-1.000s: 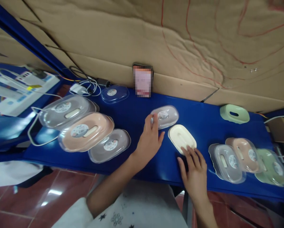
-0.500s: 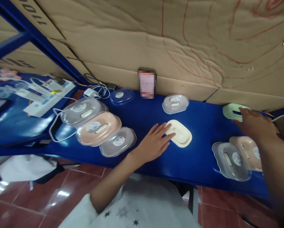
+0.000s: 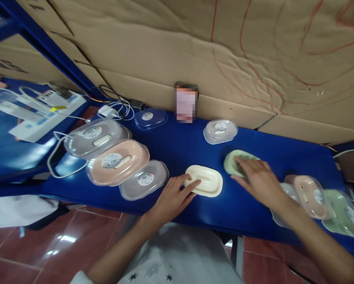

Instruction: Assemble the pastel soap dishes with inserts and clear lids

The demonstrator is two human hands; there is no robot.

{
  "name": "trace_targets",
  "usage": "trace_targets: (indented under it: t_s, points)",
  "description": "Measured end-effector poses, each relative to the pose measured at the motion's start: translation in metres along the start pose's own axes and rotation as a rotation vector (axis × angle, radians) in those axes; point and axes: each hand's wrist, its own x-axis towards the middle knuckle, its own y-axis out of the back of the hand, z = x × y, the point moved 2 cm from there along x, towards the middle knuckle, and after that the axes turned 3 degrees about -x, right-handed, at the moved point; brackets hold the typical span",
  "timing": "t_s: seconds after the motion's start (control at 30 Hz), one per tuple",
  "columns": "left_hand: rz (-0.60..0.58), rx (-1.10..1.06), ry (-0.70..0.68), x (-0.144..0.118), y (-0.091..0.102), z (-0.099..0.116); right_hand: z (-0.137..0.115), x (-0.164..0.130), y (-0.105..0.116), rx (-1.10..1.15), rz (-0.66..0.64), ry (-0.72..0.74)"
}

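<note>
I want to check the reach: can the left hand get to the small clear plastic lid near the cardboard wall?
Probably yes. The left hand rests on the cream oval dish, and only bare blue table lies between it and the small clear plastic lid.

The right hand (image 3: 258, 179) hides much of the green dish (image 3: 233, 162); the propped phone screen (image 3: 185, 103) is blurred.

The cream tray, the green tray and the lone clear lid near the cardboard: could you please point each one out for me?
cream tray (image 3: 208, 182), head view, its right half
green tray (image 3: 230, 162), head view, its left rim
clear lid (image 3: 220, 131), head view, its top centre
</note>
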Motion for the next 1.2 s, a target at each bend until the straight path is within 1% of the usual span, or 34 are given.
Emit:
trace_targets:
  t_s: [0.07,0.1,0.17,0.2,0.27,0.33,0.37,0.43,0.5,0.53,0.6,0.67,0.73,0.77,0.8,0.87,0.93,1.0,1.1,1.13,1.2]
  points:
    - [0.06,-0.033,0.057,0.0,-0.002,-0.002,-0.052,0.009,0.0,0.078,-0.005,0.086]
    - [0.067,-0.053,0.071,0.001,-0.003,-0.003,-0.074,0.014,0.0,0.112,-0.021,0.113]
    - [0.043,-0.095,0.063,0.002,-0.005,-0.003,-0.104,0.021,0.001,0.186,-0.05,0.173]
    - [0.018,-0.11,0.056,0.002,-0.005,-0.004,-0.112,0.024,0.003,0.233,-0.071,0.217]
    - [-0.025,-0.126,0.051,0.002,-0.006,-0.003,-0.115,0.03,0.013,0.347,-0.117,0.319]
    - [-0.045,-0.129,0.06,0.001,-0.006,-0.003,-0.105,0.041,0.025,0.458,-0.136,0.386]
    - [-0.052,-0.126,0.062,0.001,-0.006,-0.003,-0.098,0.051,0.031,0.498,-0.117,0.381]
    - [-0.067,-0.112,0.057,0.001,-0.005,-0.001,-0.089,0.081,0.034,0.531,-0.033,0.313]
    - [-0.079,-0.093,0.045,0.001,-0.005,0.001,-0.095,0.125,0.024,0.495,0.047,0.249]
    - [-0.084,-0.083,0.039,0.0,-0.004,0.002,-0.104,0.151,0.015,0.454,0.058,0.252]
    - [-0.094,-0.071,0.028,-0.001,-0.005,0.003,-0.131,0.201,-0.009,0.357,0.018,0.341]
    - [-0.088,-0.079,0.014,-0.003,-0.004,0.003,-0.158,0.242,-0.03,0.244,-0.031,0.368]
    - [-0.069,-0.114,-0.004,-0.006,-0.004,0.002,-0.176,0.266,-0.042,0.17,-0.055,0.342]
    - [-0.061,-0.14,-0.01,-0.007,-0.003,0.001,-0.181,0.27,-0.045,0.15,-0.058,0.329]
    - [-0.057,-0.168,-0.011,-0.009,-0.002,0.0,-0.183,0.267,-0.045,0.142,-0.052,0.326]
    - [-0.064,-0.231,0.003,-0.01,-0.001,-0.003,-0.179,0.248,-0.041,0.152,-0.024,0.342]
    - [-0.079,-0.297,0.034,-0.01,0.0,-0.005,-0.167,0.217,-0.036,0.188,-0.005,0.352]
    - [-0.113,-0.352,0.051,-0.01,0.001,-0.006,-0.15,0.184,-0.031,0.242,-0.037,0.334]
    - [-0.165,-0.426,0.06,-0.007,0.003,-0.007,-0.123,0.141,-0.023,0.318,-0.115,0.24]
    - [-0.173,-0.452,0.072,-0.007,0.004,-0.007,-0.114,0.129,-0.02,0.338,-0.114,0.194]
    - [-0.168,-0.5,0.108,-0.006,0.003,-0.008,-0.098,0.106,-0.012,0.389,-0.06,0.102]
